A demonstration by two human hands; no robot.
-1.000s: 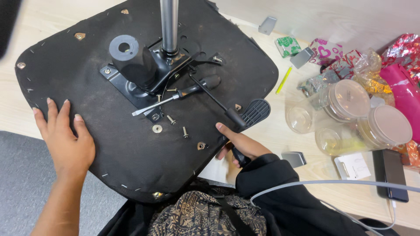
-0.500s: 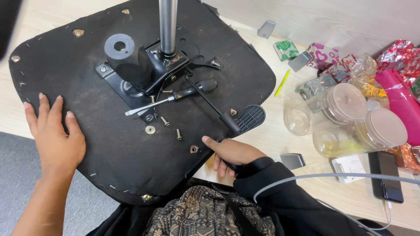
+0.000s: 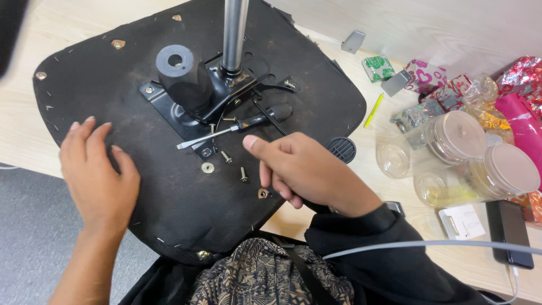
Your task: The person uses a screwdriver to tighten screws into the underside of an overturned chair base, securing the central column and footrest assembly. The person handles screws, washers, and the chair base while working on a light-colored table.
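Right hand (image 3: 302,172) hovers over the upturned chair seat base (image 3: 169,197), fingers curled loosely, index tip out toward the screwdriver (image 3: 237,127); can't tell if it pinches anything. The screwdriver lies just above the fingertip on the black mounting plate (image 3: 180,116), blade pointing left, not touched. Loose screws (image 3: 243,174) and a washer (image 3: 208,167) sit just left of the hand. Left hand (image 3: 99,178) lies flat, open, pressing the seat's left side. Chrome gas-lift column (image 3: 234,34) stands upright from the plate. Well right, on the table (image 3: 45,34): clear plastic jars (image 3: 451,138) lying on their sides, lidded, apparently empty; shiny wrappers (image 3: 485,99) beside them.
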